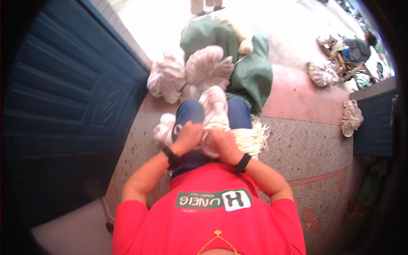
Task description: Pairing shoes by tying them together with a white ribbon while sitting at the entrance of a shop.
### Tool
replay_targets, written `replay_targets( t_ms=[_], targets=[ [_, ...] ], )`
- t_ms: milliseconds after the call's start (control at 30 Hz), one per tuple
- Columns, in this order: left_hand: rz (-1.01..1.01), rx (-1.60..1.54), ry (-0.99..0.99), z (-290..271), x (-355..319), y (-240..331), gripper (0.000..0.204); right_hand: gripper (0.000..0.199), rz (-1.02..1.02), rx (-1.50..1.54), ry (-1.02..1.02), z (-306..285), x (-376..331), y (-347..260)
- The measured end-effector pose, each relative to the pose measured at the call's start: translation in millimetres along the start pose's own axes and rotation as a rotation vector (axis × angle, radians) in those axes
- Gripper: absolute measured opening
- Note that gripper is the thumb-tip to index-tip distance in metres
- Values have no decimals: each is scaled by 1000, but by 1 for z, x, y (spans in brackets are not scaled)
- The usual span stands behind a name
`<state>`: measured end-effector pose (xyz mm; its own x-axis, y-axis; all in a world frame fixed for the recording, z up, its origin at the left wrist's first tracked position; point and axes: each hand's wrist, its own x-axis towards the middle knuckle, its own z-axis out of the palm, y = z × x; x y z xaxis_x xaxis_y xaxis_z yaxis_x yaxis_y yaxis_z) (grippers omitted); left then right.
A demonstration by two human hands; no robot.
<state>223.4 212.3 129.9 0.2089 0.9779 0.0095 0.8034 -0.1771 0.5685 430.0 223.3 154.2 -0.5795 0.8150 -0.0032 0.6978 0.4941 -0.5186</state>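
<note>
Nearest the camera, a gold necklace [217, 233] hangs over the person's red shirt [178, 225]. Beyond it, both forearms angle inward, a black band [171, 157] on the left wrist and another on the right. Between the knees of the blue trousers [239, 114] lies a long pale cloth bundle [214, 104]. Its long axis runs almost straight away from the torso, its rounded far end pointing toward a big green sack [250, 80] and its near end at the hands. Left hand [190, 134] and right hand [220, 140] meet this near end from either side, fingers curled inward; blur and cloth hide the fingertips, so I cannot tell whether they pinch the bundle or a strand. Cream strands [248, 142] lie crosswise over the right thigh, beside the right hand, their frayed tips pointing right. Two fanned white clusters [208, 68] stand just before the sack, and a smaller white clump [163, 129] sits beside the left leg. Blue panelling [72, 106] rises on the left; at upper right, well apart, another person [357, 50] sits near more white piles [325, 73].
</note>
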Motion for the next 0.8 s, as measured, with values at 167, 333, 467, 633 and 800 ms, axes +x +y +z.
replay_targets(
  t_ms=[167, 333, 467, 633, 800],
  targets=[
    [-27, 2, 14, 0, -7, -4, 17, 8, -186, -164, 104, 24, 11, -3],
    [-52, -130, 142, -2, -1, -1, 15, 10, 17, 192, -111, 8, 14, -2],
    [-137, -283, 346, -5, -2, 1, 19, 14, 197, 1156, -143, -81, 2, 8],
    [62, -100, 170, -3, 4, 17, 16, 21, -23, 1949, 59, -224, -22, -16],
    [-55, -282, -57, -45, 40, 33, 23, 19, -441, 2078, 60, -223, -27, 5]
  ],
)
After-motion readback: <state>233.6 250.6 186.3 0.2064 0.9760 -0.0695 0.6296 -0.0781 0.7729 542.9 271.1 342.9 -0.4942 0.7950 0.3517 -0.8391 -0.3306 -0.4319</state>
